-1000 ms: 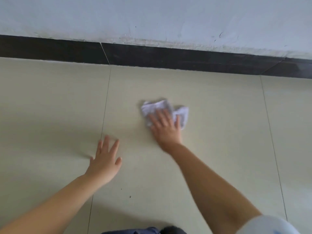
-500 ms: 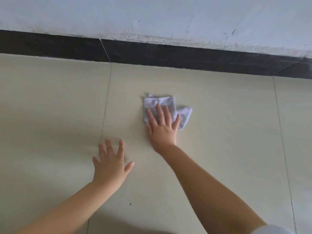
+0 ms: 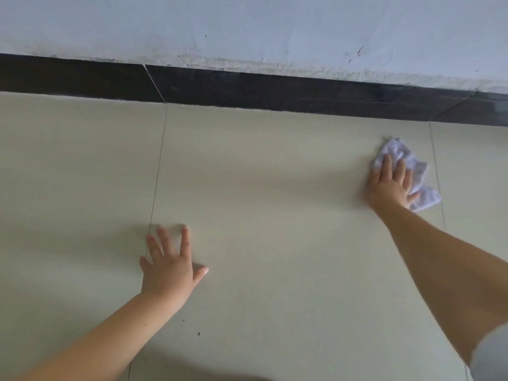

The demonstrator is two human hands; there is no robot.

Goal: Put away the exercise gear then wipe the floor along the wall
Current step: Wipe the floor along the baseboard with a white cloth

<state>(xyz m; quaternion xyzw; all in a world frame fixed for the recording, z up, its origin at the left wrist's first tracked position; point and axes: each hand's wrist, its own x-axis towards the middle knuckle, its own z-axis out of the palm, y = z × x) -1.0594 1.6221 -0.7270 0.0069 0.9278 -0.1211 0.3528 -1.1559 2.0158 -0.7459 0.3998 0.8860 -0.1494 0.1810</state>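
Nearest, the left hand (image 3: pixel 167 268) lies flat with fingers spread on the pale beige tiled floor (image 3: pixel 275 215), well short of the dark brown skirting board (image 3: pixel 247 90). Further on and nearer that skirting, the right hand (image 3: pixel 390 185) presses straight fingers onto the crumpled white cloth rag (image 3: pixel 412 171). The rag looks soft, light and limp; a flat palm over its bunched middle should steer it best.

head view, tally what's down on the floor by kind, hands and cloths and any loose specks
hands: 2, left hand flat on the floor, right hand pressing on the cloth
cloth: 1, white, crumpled
dark specks: 2, near the left forearm
total: 5
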